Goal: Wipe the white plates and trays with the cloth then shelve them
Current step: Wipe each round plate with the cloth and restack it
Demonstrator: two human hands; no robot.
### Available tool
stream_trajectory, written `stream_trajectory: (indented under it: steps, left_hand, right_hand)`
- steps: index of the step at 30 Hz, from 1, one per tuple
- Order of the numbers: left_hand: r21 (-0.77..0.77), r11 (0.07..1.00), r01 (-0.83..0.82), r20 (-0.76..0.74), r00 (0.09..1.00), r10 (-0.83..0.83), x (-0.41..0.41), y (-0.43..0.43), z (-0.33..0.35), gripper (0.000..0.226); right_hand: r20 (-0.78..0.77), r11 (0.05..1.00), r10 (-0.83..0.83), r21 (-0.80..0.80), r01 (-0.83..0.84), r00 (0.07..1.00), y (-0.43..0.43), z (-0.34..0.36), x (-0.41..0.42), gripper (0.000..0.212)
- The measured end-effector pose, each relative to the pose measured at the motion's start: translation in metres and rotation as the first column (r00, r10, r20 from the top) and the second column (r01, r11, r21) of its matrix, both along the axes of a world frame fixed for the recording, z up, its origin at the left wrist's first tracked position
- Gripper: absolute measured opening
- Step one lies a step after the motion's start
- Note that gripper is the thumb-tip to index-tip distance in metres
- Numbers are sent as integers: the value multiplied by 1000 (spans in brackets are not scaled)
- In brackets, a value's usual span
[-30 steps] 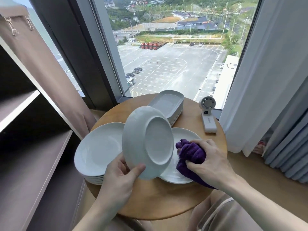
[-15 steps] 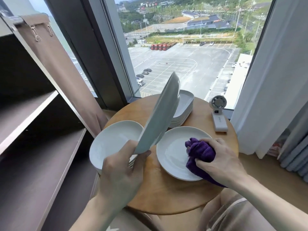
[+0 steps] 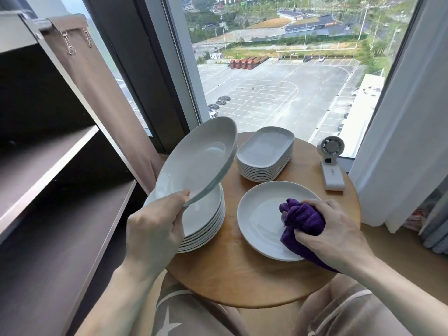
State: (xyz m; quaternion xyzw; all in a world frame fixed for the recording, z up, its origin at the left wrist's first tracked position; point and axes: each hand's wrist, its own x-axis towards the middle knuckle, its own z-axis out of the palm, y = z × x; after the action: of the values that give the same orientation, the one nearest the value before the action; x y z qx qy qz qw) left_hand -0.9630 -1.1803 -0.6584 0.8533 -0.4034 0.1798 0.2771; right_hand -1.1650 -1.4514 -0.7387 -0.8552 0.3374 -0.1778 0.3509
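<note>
A white fan (image 3: pixel 331 163) sits at the round wooden table's (image 3: pixel 242 275) far edge; dark shelves (image 3: pixel 60 214) stand left. My left hand (image 3: pixel 155 229) pinches a tilted glossy plate (image 3: pixel 198 158) by its rim above the stack (image 3: pixel 206 224); my right hand (image 3: pixel 332 231) grips the bunched purple cloth (image 3: pixel 303 219) on a lone plate (image 3: pixel 259 219), oblong trays (image 3: pixel 265 154) piled behind
</note>
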Motion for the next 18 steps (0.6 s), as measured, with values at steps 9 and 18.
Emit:
stream_trajectory:
  steps: [9, 18]
  left_hand:
    - [92, 990, -106, 233, 969, 82, 11, 2, -19, 21]
    - [231, 960, -159, 248, 964, 99, 11, 0, -21, 23]
  right_hand:
    - [-9, 1000, 6, 9, -6, 1000, 1, 2, 0, 60]
    - [-21, 1000, 12, 7, -12, 1000, -1, 0, 0, 63]
